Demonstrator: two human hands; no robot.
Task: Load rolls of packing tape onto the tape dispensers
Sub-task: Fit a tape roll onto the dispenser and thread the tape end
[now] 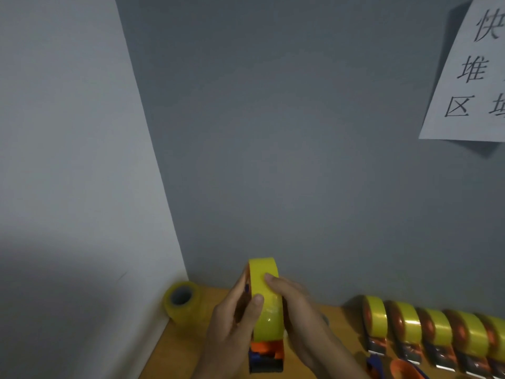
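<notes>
Only the person's two hands and the first stretch of each forearm show, low in the head view. The left hand (235, 321) is bare: no glove, ring, watch or band, and its wrist runs out of the bottom edge with no sleeve over it. The thumbnail is short and plain, without polish. The right hand (297, 310) is bare too, with short unpainted nails on the fingers that show, and an uncovered forearm that leaves the frame at the lower right. No cuff or clothing reaches either wrist
</notes>
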